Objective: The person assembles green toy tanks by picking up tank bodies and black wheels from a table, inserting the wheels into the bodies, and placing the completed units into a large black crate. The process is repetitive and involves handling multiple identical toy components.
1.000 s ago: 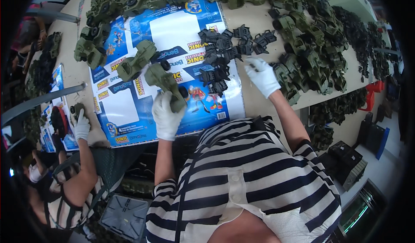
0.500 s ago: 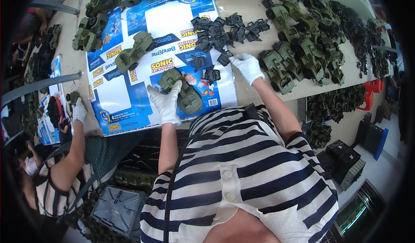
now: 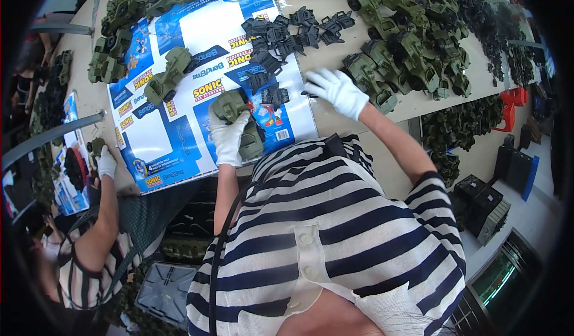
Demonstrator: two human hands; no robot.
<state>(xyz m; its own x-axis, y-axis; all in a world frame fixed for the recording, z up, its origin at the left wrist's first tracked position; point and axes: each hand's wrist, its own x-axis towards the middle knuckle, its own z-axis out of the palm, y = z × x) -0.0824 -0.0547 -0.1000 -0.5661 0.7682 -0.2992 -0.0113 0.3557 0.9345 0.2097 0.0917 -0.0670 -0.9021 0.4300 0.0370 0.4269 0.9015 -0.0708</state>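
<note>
Flattened package sheet (image 3: 179,91): large, blue and white, glossy, with yellow lettering patches and cartoon figures; lies spread flat across the pale surface (image 3: 335,13), its lower edge near the surface's front edge, toy parts resting on it.

Second printed sheet (image 3: 67,156): smaller, same blue-and-white colouring, lies at the far left end, partly hidden.

Small white barcode label (image 3: 282,135): sits at the big sheet's lower right corner.

Screen (image 3: 496,279): lower right, dark frame with greenish glow, detail unclear.
</note>
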